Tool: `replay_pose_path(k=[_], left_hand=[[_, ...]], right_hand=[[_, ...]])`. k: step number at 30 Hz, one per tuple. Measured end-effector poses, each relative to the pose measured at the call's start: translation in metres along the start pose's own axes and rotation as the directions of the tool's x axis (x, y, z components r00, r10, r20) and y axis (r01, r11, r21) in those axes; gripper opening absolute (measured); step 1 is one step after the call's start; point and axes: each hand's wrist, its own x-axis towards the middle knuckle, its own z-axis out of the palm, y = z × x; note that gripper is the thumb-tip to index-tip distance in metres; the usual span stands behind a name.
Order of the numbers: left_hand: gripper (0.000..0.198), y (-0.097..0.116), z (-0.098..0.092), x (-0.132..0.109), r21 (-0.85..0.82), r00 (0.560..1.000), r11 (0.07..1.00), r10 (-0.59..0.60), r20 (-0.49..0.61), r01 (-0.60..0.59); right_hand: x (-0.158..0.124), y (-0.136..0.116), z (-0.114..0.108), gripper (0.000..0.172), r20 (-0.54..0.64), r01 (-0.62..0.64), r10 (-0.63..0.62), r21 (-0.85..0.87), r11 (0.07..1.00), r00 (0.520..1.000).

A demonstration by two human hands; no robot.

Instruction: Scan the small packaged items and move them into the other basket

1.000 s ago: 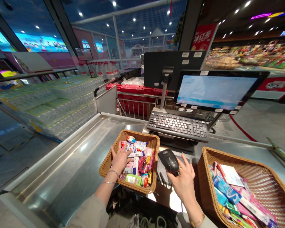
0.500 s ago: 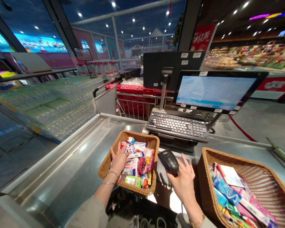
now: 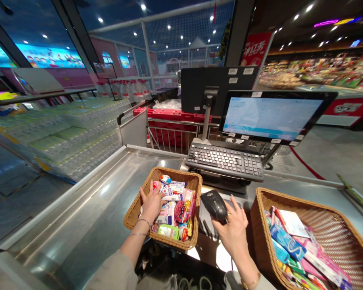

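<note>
My left hand [image 3: 152,203] reaches into a small wicker basket [image 3: 193,183] full of small packaged goods [image 3: 177,201], fingers curled down onto the packets; what they grip, if anything, is hidden. My right hand [image 3: 234,229] is wrapped round the handle of a black barcode scanner [image 3: 214,204], held between the two baskets. A larger wicker basket [image 3: 329,209] at the right holds several flat colourful packets [image 3: 290,241].
A keyboard [image 3: 225,160] and a lit touchscreen [image 3: 274,117] stand behind the baskets, with a second monitor's back [image 3: 211,82] further off. The steel checkout counter [image 3: 99,205] runs to the left. Stacked water bottle packs [image 3: 63,133] fill the far left. A red cart [image 3: 172,121] sits beyond the counter.
The view has drifted slightly; my left hand has shifted a little within the small basket. My right hand keeps the scanner in the same place.
</note>
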Motion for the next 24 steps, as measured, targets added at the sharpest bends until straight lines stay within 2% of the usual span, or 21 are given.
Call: replay_pose_path(k=[10, 15, 24], left_hand=[[0.018, 0.017, -0.022, 0.008, -0.022, 0.994, 0.999, 0.038, -0.103, -0.04], [0.017, 0.034, -0.037, 0.014, -0.051, 0.973, 0.996, 0.061, -0.221, -0.074], [0.015, 0.065, -0.056, 0.022, -0.09, 0.933, 0.983, 0.121, -0.338, -0.161]], right_hand=[[0.003, -0.002, -0.003, 0.022, 0.021, 0.014, -0.013, -0.014, 1.0, 1.0], [0.005, -0.004, -0.006, 0.017, 0.03, 0.006, -0.006, -0.014, 1.0, 1.0], [0.005, -0.002, -0.009, 0.012, 0.025, 0.019, -0.018, -0.027, 0.999, 1.0]])
